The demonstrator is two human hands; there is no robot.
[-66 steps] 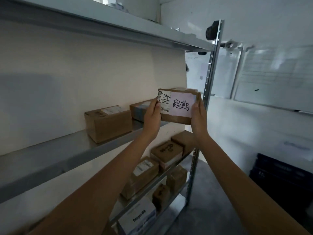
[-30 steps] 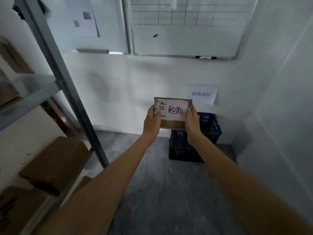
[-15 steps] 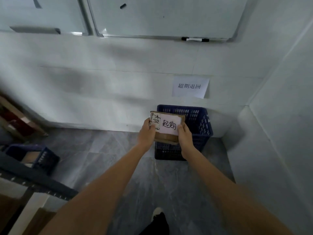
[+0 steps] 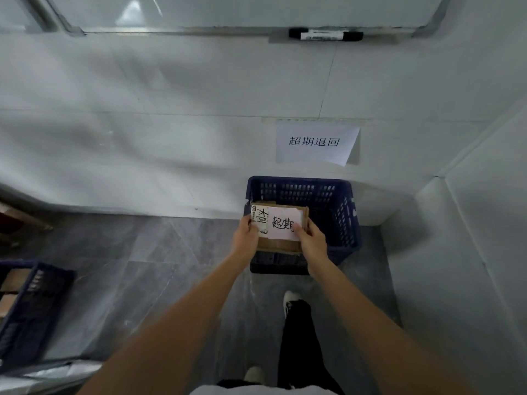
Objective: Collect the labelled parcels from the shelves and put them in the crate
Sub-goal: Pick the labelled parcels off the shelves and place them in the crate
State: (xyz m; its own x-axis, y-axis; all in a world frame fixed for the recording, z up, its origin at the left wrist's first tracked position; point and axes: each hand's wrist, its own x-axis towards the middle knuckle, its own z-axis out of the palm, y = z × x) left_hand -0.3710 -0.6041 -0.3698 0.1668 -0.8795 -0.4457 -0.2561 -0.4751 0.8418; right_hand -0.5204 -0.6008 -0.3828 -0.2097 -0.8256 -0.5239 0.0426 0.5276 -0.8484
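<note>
Crate (image 4: 345,212) floor hidden behind parcel (image 4: 281,243), second crate (image 4: 25,303) cut off at left edge

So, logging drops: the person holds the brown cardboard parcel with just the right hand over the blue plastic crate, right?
Not quite. The head view shows both the left hand and right hand holding the brown cardboard parcel over the blue plastic crate.

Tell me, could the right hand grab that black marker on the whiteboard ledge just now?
Probably not. The right hand and left hand both grip the parcel over the blue crate. The marker lies well up the wall, with nothing blocking it.
</note>
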